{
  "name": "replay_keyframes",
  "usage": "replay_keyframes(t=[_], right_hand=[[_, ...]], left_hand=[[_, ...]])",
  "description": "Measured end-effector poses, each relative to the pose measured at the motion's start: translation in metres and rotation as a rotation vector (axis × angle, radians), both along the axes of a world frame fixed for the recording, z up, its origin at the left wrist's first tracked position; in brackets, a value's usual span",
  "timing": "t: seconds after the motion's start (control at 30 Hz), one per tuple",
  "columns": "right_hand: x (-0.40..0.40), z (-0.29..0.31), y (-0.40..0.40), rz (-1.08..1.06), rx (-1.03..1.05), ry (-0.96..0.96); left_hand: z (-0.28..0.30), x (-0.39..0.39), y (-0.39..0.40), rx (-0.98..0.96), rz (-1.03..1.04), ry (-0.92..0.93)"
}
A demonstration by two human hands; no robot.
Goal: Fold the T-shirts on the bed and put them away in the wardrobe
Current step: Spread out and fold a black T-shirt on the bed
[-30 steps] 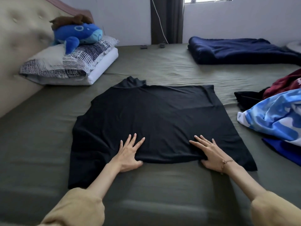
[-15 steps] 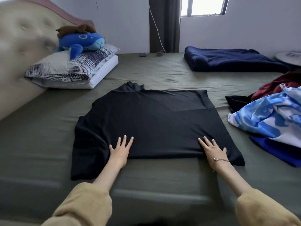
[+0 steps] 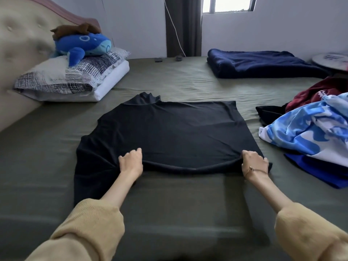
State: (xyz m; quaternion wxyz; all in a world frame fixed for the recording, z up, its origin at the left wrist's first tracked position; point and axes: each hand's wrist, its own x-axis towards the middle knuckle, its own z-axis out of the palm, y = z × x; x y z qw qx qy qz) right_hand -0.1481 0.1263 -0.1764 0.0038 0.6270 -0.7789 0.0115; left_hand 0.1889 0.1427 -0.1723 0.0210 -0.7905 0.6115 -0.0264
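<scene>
A black T-shirt lies flat on the olive-green bed, collar pointing away, its right side folded in. My left hand grips the near hem left of centre, fingers curled into the cloth. At the hem's right corner my right hand grips the cloth the same way. The hem between them is lifted slightly off the sheet. A heap of other shirts, blue-and-white, dark red and blue, sits at the right.
Two stacked pillows with a blue plush toy lie against the padded headboard at the left. A folded navy blanket lies at the far right, by a round table. No wardrobe is in view.
Both hands lay flat with spread fingers on the shirt's near edge; now their fingers have curled and taken hold of the hem, raising it a little.
</scene>
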Motion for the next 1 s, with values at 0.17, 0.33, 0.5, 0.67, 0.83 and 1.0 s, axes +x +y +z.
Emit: replay_keyframes(t=[0.17, 0.33, 0.5, 0.67, 0.83, 1.0], right_hand=[[-0.008, 0.014, -0.046, -0.156, -0.06, -0.095], [-0.013, 0.014, -0.088, -0.286, -0.114, -0.316], [-0.017, 0.002, -0.119, -0.368, -0.148, -0.456], [-0.025, -0.017, -0.131, -0.434, -0.241, -0.484], [-0.022, -0.033, -0.134, -0.424, -0.359, -0.395], [-0.012, -0.04, -0.134, -0.156, -0.423, -0.174]], left_hand=[[0.014, -0.004, -0.046, -0.078, 0.157, 0.112], [0.006, 0.0, -0.086, -0.137, 0.349, 0.316], [-0.005, 0.001, -0.123, -0.188, 0.471, 0.468], [-0.015, 0.0, -0.15, -0.158, 0.548, 0.476], [-0.026, -0.019, -0.156, -0.215, 0.393, 0.219], [-0.035, -0.068, -0.143, -0.298, 0.035, 0.176]])
